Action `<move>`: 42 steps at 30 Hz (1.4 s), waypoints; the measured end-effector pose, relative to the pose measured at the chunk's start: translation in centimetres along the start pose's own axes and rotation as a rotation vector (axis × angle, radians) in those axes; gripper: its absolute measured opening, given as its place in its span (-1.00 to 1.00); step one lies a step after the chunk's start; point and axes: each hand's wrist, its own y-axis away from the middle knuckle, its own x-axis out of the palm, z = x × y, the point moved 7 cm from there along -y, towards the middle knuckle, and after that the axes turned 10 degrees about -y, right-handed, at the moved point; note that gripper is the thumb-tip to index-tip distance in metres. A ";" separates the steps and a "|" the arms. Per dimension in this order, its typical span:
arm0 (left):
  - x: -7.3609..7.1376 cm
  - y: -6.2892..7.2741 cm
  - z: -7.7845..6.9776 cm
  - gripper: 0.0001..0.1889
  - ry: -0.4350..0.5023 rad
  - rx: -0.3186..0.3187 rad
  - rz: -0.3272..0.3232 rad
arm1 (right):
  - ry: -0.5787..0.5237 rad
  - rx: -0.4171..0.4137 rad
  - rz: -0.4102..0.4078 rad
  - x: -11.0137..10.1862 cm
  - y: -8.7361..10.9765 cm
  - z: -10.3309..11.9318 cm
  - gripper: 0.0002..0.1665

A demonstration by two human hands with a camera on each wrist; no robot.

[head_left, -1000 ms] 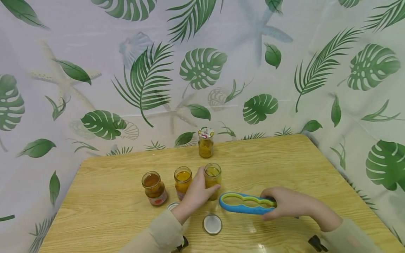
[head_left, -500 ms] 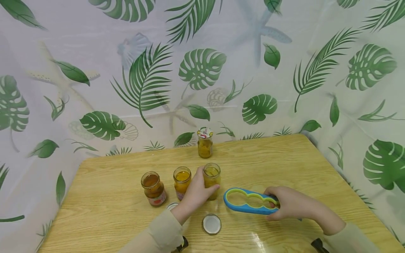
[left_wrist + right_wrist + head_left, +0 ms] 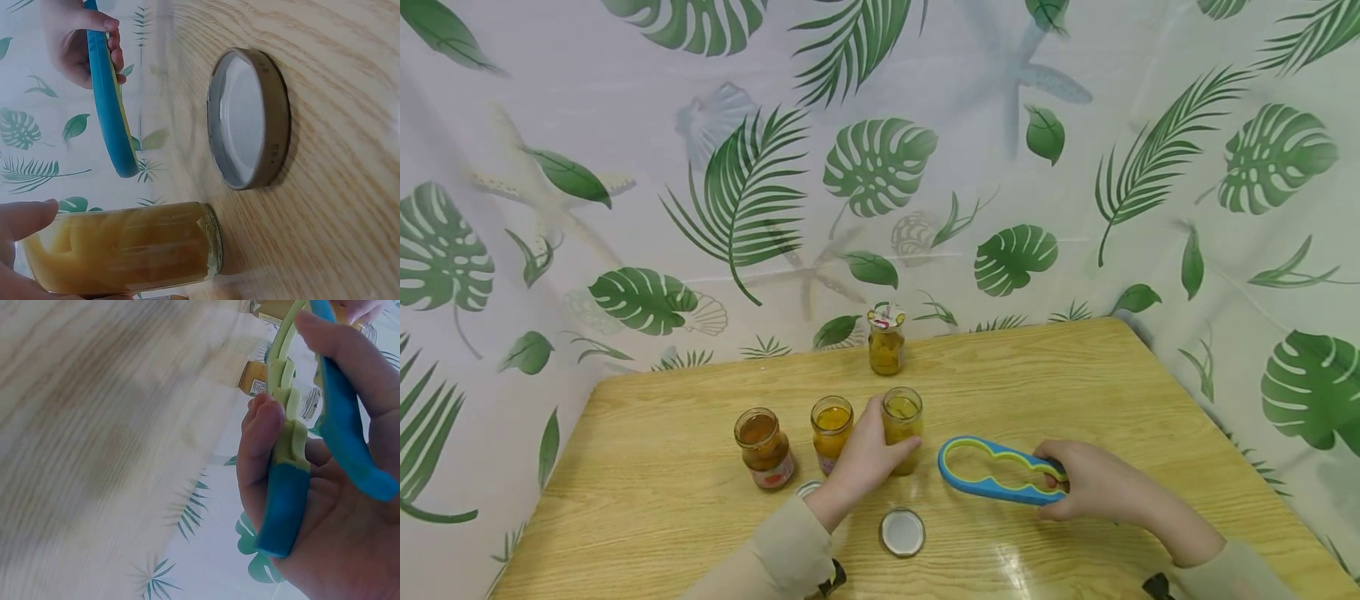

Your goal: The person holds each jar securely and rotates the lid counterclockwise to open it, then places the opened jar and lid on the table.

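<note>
My left hand (image 3: 865, 458) grips an open glass jar (image 3: 904, 425) of pale yellow fruit, which stands upright on the table. In the left wrist view, thumb and fingers wrap around this jar (image 3: 137, 250). My right hand (image 3: 1093, 479) holds the handle end of a blue and green jar opener (image 3: 1003, 493), to the right of the jar and apart from it. Seen from the right wrist, the opener's two blue handles (image 3: 284, 506) lie between thumb and fingers. A metal lid (image 3: 902, 532) lies with its white inside up, in front of the jar.
Two more lidless jars stand to the left, one with orange fruit (image 3: 832, 421) and one brownish (image 3: 765, 450). A second lid (image 3: 808, 488) is partly hidden by the left wrist. Farther back is a jar (image 3: 887, 346) with its lid on, near the leaf-print backdrop (image 3: 880, 167).
My right hand has drawn the jar opener to the right, away from the jar, and its loop has tilted a little. The left hand and the jar have stayed in place.
</note>
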 end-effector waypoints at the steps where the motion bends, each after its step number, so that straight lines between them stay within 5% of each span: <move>1: 0.0 0.0 0.0 -0.21 0.003 0.000 0.003 | -0.003 -0.001 -0.001 0.0 0.0 -0.1 -0.44; 26: -0.8 0.1 -0.9 -0.15 -0.054 0.029 0.040 | 0.071 -0.026 -0.155 0.1 0.5 -1.8 -0.41; 36: -2.4 0.2 -3.9 -0.10 -0.129 0.061 0.014 | 0.089 -0.045 -0.168 0.1 0.4 -1.7 -0.40; 42: -4.4 -0.9 -6.6 -0.02 -0.243 0.085 0.004 | 0.076 -0.045 -0.160 0.1 0.4 -1.7 -0.42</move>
